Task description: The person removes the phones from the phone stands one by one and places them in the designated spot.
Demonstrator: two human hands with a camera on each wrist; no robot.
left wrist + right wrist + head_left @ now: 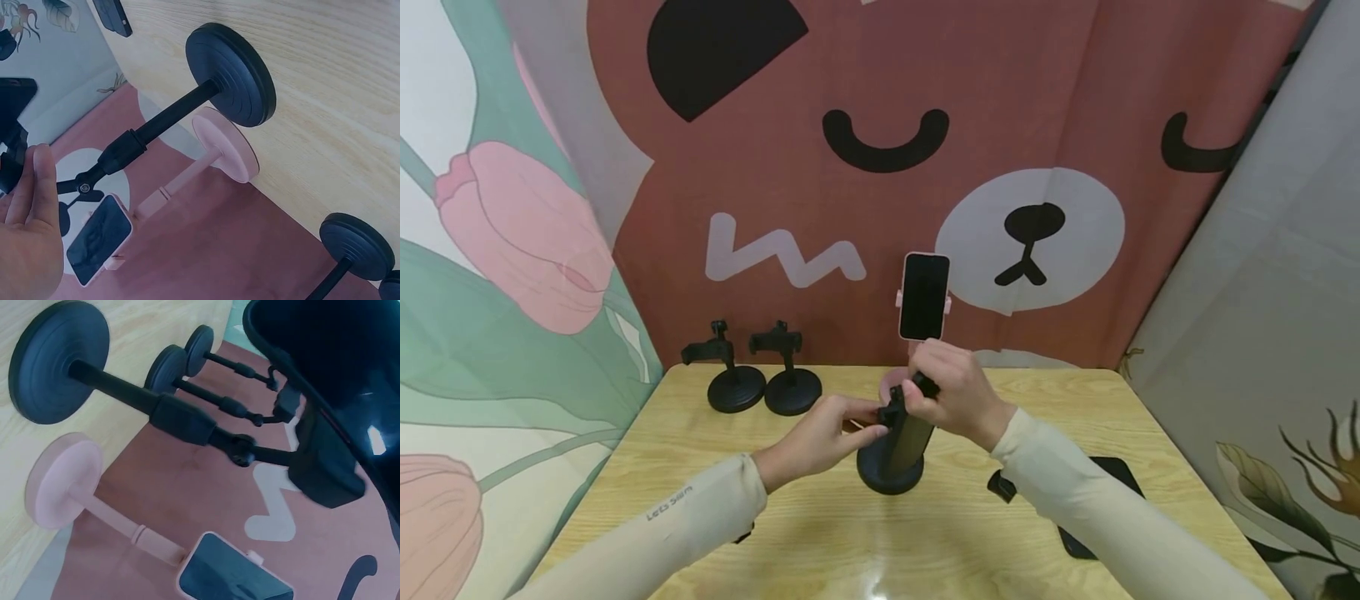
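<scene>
A black phone stand (890, 479) with a round base stands on the table in front of me. At its top, a dark phone (912, 446) sits tilted at the clamp (328, 465). My left hand (820, 437) pinches the clamp's left side between thumb and fingers; in the left wrist view its fingers (42, 181) lie against the holder. My right hand (958, 392) has curled fingers gripping the clamp's other side, the thumb towards the phone. Just behind, a pink stand (228, 150) holds a pink-edged phone (925, 296) upright.
Two more black stands, one (736, 389) beside the other (792, 392), stand at the table's back left with bare clamps. A flat dark phone (1116, 475) lies partly under my right sleeve, near a small black object (1002, 486). A printed curtain (775, 192) hangs behind the table.
</scene>
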